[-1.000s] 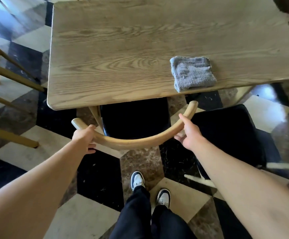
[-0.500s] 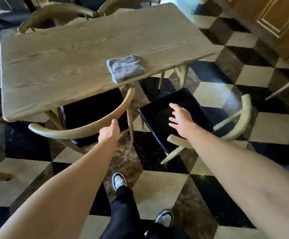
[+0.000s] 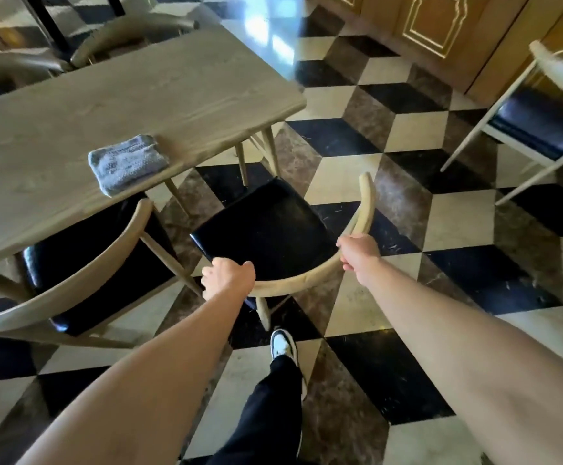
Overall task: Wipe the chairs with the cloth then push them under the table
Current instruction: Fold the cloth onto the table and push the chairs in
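Second chair [image 3: 266, 229] stands clear of table [image 3: 206, 95], angled off its corner. Left hand [image 3: 228, 280] and right hand [image 3: 359, 251] each wrap curved wooden backrest [image 3: 307, 278]. Cloth [image 3: 127, 164] lies folded on table edge. Judgement: frame rigid, fairly light; floor glossy, legs should slide. Backrest best hold.

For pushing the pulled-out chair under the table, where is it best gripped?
By its curved wooden backrest, from behind, one hand on each side of the arc. The left hand and right hand grip it this way; the seat faces the table.
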Demonstrator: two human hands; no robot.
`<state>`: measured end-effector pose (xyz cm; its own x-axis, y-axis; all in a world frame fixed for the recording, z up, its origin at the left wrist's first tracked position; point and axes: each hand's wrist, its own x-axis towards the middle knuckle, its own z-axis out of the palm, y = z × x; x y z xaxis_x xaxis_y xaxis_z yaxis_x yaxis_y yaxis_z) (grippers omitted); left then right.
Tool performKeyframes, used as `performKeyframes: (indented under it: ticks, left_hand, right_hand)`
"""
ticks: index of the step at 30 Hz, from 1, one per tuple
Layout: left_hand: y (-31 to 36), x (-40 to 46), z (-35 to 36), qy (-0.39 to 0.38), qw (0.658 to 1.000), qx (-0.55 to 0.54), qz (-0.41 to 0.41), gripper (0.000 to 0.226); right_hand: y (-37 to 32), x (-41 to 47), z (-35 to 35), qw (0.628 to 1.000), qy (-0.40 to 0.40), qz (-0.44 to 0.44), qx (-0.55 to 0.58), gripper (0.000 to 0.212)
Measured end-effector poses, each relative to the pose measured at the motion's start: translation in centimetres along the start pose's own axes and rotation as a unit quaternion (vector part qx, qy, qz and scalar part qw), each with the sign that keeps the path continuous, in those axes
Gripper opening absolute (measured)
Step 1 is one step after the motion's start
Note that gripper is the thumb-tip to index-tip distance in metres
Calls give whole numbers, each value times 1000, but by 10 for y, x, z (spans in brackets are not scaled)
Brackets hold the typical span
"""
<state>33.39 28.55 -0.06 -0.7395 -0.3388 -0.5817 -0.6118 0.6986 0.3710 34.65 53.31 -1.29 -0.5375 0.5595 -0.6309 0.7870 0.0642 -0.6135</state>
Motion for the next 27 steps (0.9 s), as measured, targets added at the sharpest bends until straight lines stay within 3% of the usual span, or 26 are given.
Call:
performKeyframes:
  ticks: [4,11,19,24,27]
  left_hand:
    - [46,22,25,16,999,27,43,62]
    - [121,44,54,-9,1000,-11,25,59]
    - [123,44,63,31,996,81,-28,44]
    - [104,29,73,112,981,82,-136,53]
    - [78,17,91,156,962,3,-225,66]
  right_hand:
    - [-4,45,-22,997,26,-13,-72,46]
    - [-52,109,-42,976,84,-51,-195,54]
    - [-65,156,-58,961,26,-20,-275,59]
    - [-77,180,-64,959,-22,-21,-283,60]
    - [-77,189,-64,971,-50,-10,-232,60]
